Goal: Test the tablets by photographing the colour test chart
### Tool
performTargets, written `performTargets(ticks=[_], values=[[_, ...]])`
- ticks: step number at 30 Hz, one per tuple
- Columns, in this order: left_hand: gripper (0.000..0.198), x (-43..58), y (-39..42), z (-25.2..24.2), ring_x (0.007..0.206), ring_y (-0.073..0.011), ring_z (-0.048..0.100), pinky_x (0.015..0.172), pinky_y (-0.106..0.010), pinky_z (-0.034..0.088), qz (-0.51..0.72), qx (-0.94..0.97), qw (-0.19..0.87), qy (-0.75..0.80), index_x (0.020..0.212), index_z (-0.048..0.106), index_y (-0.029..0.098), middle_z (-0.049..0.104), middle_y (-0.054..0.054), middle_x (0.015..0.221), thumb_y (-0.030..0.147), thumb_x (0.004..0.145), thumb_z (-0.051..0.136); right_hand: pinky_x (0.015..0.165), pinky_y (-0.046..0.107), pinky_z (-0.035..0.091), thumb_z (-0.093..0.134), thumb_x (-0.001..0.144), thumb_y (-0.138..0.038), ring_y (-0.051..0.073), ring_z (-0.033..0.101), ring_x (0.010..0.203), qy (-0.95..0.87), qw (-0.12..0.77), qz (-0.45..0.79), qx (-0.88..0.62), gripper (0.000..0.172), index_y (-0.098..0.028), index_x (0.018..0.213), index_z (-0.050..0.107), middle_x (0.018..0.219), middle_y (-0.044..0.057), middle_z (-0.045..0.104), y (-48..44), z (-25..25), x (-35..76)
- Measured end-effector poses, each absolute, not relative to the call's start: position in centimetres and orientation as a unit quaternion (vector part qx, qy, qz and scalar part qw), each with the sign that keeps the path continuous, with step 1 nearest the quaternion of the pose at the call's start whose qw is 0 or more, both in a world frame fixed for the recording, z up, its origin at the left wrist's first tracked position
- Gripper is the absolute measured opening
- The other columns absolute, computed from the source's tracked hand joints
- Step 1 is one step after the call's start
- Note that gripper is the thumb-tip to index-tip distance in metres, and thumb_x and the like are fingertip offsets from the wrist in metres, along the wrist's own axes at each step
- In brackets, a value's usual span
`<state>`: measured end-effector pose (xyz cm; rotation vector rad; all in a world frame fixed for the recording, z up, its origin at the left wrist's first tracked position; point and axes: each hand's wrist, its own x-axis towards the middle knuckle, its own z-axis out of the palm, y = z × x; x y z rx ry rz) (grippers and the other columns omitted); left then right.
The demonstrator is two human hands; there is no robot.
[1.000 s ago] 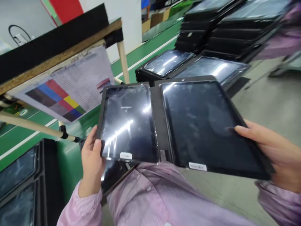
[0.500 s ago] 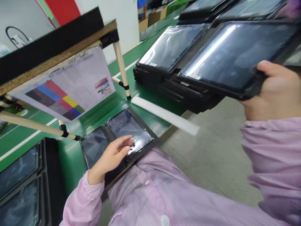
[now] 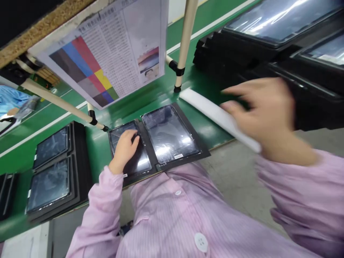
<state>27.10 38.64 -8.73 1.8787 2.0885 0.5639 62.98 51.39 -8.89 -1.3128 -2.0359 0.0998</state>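
Note:
A black tray (image 3: 188, 157) with two film-covered tablets lies on the green bench in front of me. My left hand (image 3: 124, 148) rests on the left tablet (image 3: 139, 161), fingers bent and pressing its screen. The right tablet (image 3: 169, 132) lies uncovered beside it. My right hand (image 3: 264, 116) hovers blurred at the right, fingers apart and holding nothing, over a white foam strip (image 3: 212, 113) and next to a stack of black trays (image 3: 285, 53).
A colour chart sheet (image 3: 107, 53) hangs from a shelf on cream posts (image 3: 185, 39). Another tray with two tablets (image 3: 52, 168) sits at the left. Grey floor lies below the bench's edge at the right.
One second ago both hands held a two-tablet tray. My right hand carried it to the stack at the right and let go; my left hand dropped onto the tray on the bench.

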Motion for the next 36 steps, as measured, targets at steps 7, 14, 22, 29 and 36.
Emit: performTargets(ticks=[7, 14, 22, 29, 36], values=[[0.027, 26.9, 46.0, -11.4, 0.115, -0.0307, 0.061, 0.105, -0.046, 0.042, 0.165, 0.566, 0.022, 0.807, 0.11, 0.065, 0.014, 0.064, -0.016, 0.115, 0.027, 0.087, 0.058, 0.111, 0.054, 0.043, 0.052, 0.091, -0.039, 0.038, 0.05, 0.132, -0.789, 0.235, 0.192, -0.534, 0.055, -0.005, 0.134, 0.062, 0.144, 0.022, 0.052, 54.3, -15.5, 51.7], [0.022, 26.8, 46.0, -12.5, 0.109, -0.0285, 0.061, 0.101, -0.043, 0.042, 0.166, 0.556, 0.01, 0.814, 0.103, 0.065, 0.016, 0.061, -0.012, 0.109, 0.026, 0.084, 0.06, 0.112, 0.047, 0.043, 0.062, 0.085, -0.041, 0.034, 0.057, 0.123, -0.771, 0.313, 0.201, -0.518, 0.049, -0.009, 0.12, 0.071, 0.133, 0.018, 0.059, 54.8, -17.2, 51.9], [0.052, 25.3, 43.4, -11.3, 0.126, -0.0257, 0.049, 0.111, -0.041, 0.036, 0.247, 0.602, 0.04, 0.758, 0.139, 0.052, 0.016, 0.051, -0.013, 0.128, 0.035, 0.091, 0.06, 0.109, 0.049, 0.046, 0.062, 0.087, -0.047, 0.032, 0.057, 0.124, -0.753, 0.321, 0.249, -0.518, 0.056, -0.013, 0.131, 0.066, 0.134, 0.017, 0.059, 54.7, -16.8, 53.2], [0.029, 25.0, 29.4, -9.1, 0.112, -0.0243, 0.053, 0.1, -0.045, 0.045, 0.244, 0.691, 0.009, 0.681, 0.118, 0.069, 0.019, 0.052, -0.011, 0.115, 0.031, 0.095, 0.056, 0.113, 0.06, 0.035, 0.038, 0.101, -0.043, 0.034, 0.044, 0.139, -0.868, 0.262, 0.212, -0.365, 0.042, -0.031, 0.113, 0.076, 0.142, 0.006, 0.056, 48.2, -14.2, 57.2], [0.031, 25.4, 22.0, -11.3, 0.116, -0.0275, 0.049, 0.097, -0.05, 0.045, 0.167, 0.685, -0.002, 0.71, 0.122, 0.071, 0.026, 0.046, -0.013, 0.123, 0.028, 0.094, 0.057, 0.104, 0.063, 0.035, 0.039, 0.102, -0.04, 0.039, 0.044, 0.137, -0.913, 0.208, 0.16, -0.313, 0.04, -0.033, 0.109, 0.078, 0.141, 0.007, 0.057, 44.3, -14.1, 59.3]])
